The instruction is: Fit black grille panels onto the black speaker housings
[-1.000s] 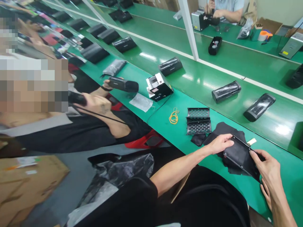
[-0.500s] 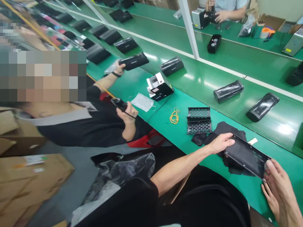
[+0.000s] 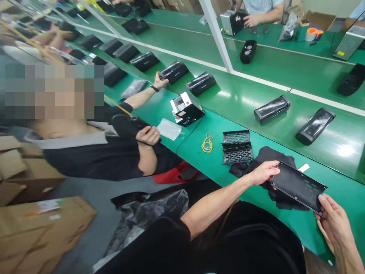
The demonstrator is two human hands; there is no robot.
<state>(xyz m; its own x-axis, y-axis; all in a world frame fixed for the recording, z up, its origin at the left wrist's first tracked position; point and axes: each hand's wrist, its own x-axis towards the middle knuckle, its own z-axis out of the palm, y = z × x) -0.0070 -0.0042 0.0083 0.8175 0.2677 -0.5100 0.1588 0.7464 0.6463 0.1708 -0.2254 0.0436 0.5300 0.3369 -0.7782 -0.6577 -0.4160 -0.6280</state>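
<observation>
A black speaker grille panel point(image 3: 298, 187), with dark cloth over its perforated face, is held tilted between both hands above the green bench. My left hand point(image 3: 265, 172) is closed on its left end, thumb on top. My right hand point(image 3: 332, 217) grips the right end, its thumb on the near corner and fingers underneath. Beneath the panel lies a pile of black cloth pieces point(image 3: 264, 158), partly hidden by it. Left of the pile, two more perforated black grilles point(image 3: 237, 153) rest on the bench.
A bundle of yellow cord point(image 3: 207, 144) and a black-and-white boxed device point(image 3: 188, 110) lie along the bench. Several wrapped black speakers point(image 3: 272, 109) stand on the green conveyor point(image 3: 239, 102). On the left sits a co-worker point(image 3: 94, 156), near cardboard boxes point(image 3: 42, 232).
My right hand's fingers have closed in under the panel's right end. The co-worker's far hand has moved its speaker onto the conveyor, and the view has shifted slightly.
</observation>
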